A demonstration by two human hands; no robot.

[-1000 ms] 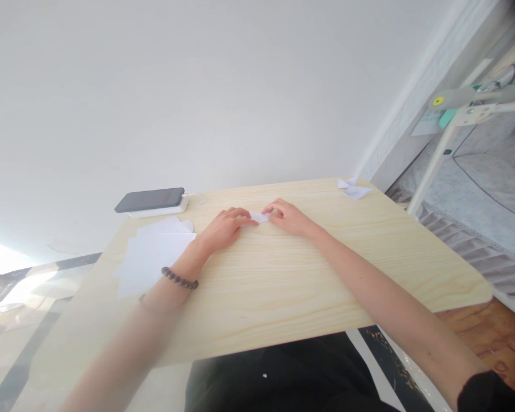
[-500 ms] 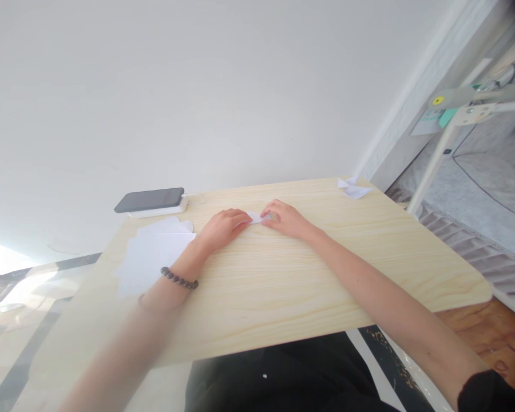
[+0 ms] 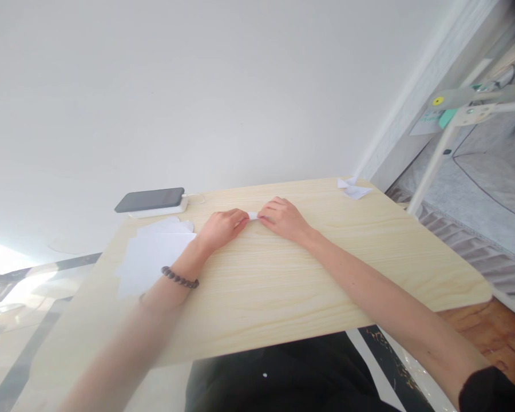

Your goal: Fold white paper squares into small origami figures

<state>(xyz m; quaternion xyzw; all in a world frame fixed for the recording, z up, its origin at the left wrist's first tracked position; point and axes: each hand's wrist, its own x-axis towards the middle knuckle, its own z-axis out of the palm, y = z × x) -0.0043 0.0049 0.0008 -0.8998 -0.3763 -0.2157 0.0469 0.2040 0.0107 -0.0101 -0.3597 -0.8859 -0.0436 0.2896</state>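
A small folded piece of white paper (image 3: 253, 216) sits between my two hands over the far half of the wooden table (image 3: 266, 286). My left hand (image 3: 224, 227), with a dark bead bracelet on its wrist, grips the paper's left end. At the right end, my right hand (image 3: 284, 218) has its fingers closed on the paper. Only a short strip shows between the fingertips; the fingers cover the rest, so its full shape is hidden.
Loose white sheets (image 3: 152, 252) lie beside my left forearm. Behind them a dark phone (image 3: 150, 199) rests on a white block with a cable. Folded white paper pieces (image 3: 354, 189) lie at the far right corner. A pale wall (image 3: 240, 103) rises behind the table.
The fingers of my right hand have closed from a wider pinch onto the paper. Less of the paper shows between my hands, and it looks narrower.
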